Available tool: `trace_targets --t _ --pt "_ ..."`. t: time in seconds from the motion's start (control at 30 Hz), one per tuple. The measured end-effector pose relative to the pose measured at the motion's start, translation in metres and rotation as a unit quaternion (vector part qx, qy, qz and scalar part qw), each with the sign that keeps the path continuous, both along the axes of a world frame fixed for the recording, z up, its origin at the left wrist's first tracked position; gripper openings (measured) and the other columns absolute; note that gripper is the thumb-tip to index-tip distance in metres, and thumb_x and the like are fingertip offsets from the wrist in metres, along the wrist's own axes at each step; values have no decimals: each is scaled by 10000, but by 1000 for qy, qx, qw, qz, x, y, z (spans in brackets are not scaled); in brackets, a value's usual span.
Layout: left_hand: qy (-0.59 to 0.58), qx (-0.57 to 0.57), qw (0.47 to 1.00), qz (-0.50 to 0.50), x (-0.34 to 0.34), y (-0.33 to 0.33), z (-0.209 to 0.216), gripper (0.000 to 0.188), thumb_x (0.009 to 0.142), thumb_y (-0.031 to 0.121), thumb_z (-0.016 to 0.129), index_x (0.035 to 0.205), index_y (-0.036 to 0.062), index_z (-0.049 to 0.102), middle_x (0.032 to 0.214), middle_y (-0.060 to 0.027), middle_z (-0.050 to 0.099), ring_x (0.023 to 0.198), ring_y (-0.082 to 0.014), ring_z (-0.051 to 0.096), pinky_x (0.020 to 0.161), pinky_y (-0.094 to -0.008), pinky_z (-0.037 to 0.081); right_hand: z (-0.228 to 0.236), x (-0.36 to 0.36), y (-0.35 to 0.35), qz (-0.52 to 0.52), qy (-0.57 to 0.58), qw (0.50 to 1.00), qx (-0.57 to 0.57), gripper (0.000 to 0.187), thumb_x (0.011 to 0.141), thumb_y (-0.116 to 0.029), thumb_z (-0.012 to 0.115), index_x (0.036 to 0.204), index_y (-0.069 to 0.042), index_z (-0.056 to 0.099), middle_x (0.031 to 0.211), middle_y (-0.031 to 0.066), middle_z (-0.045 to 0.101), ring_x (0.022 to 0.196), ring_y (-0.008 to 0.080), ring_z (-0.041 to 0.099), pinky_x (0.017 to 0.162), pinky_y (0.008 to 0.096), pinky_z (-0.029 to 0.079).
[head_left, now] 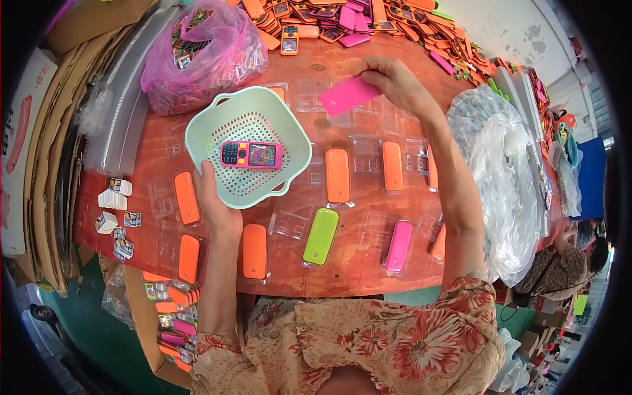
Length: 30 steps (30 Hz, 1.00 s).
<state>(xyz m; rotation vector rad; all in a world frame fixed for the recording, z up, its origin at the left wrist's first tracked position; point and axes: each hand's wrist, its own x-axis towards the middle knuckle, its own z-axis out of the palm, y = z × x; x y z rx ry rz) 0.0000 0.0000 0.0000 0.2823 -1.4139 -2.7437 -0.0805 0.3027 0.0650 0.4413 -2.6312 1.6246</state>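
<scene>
My left hand [218,205] grips the near left rim of a pale green perforated basket [293,125], its thumb over the edge. One pink toy phone [258,156] lies in the basket with its keypad and screen facing up. Out over the far middle of the table, my right hand [394,80] pinches the end of another pink toy phone [349,97], its plain side showing and slightly blurred. Around the basket, clear plastic trays [289,222] hold orange toy phones [338,174], a lime green toy phone [321,237] and a pink toy phone [398,245], all face down.
A pink plastic bag [204,66] full of small packets stands at the far left. Behind lies a heap of toy phones [322,16]. Clear plastic bags [503,171] lie at the right edge. Small card stacks [113,199] sit at left, above a cardboard box [148,329] of toy phones.
</scene>
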Motion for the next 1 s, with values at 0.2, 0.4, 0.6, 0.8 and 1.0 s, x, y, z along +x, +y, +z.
trace_targets --t 0.2,0.4,0.6,0.8,1.0 --pt "-19 3 1000 4 -7 10 3 413 852 306 418 1166 52 331 1131 -68 436 1036 -183 446 858 -342 374 -48 -65 16 53 44 951 300 146 679 19 492 806 -20 555 747 84 565 687 188 541 628 289 430" --pt "-36 9 999 -2 -12 17 2 420 852 300 426 1176 52 323 1131 -63 441 1031 -176 449 850 -335 378 -77 -84 -1 97 2 947 306 150 669 4 520 810 -20 565 778 106 584 720 222 558 653 317 437" --pt "-2 1 1000 -21 -17 36 7 423 855 275 425 1195 54 306 1134 -67 438 1023 -171 457 842 -324 389 -62 -40 -34 -92 246 956 129 195 692 -71 587 883 -38 559 829 117 592 712 234 574 617 315 451" --pt "32 -9 998 -48 -14 51 5 432 860 237 416 1224 53 273 1157 -86 418 1027 -193 454 852 -346 386 -39 30 -122 67 158 921 349 401 642 -205 634 963 -18 485 831 145 560 805 298 558 650 375 464" --pt "26 -38 996 -78 -7 67 14 455 858 268 416 1224 40 271 1158 -87 423 1039 -195 443 867 -360 367 -44 24 -90 125 77 969 198 458 674 -144 617 1066 14 441 887 190 540 863 269 549 714 353 446"
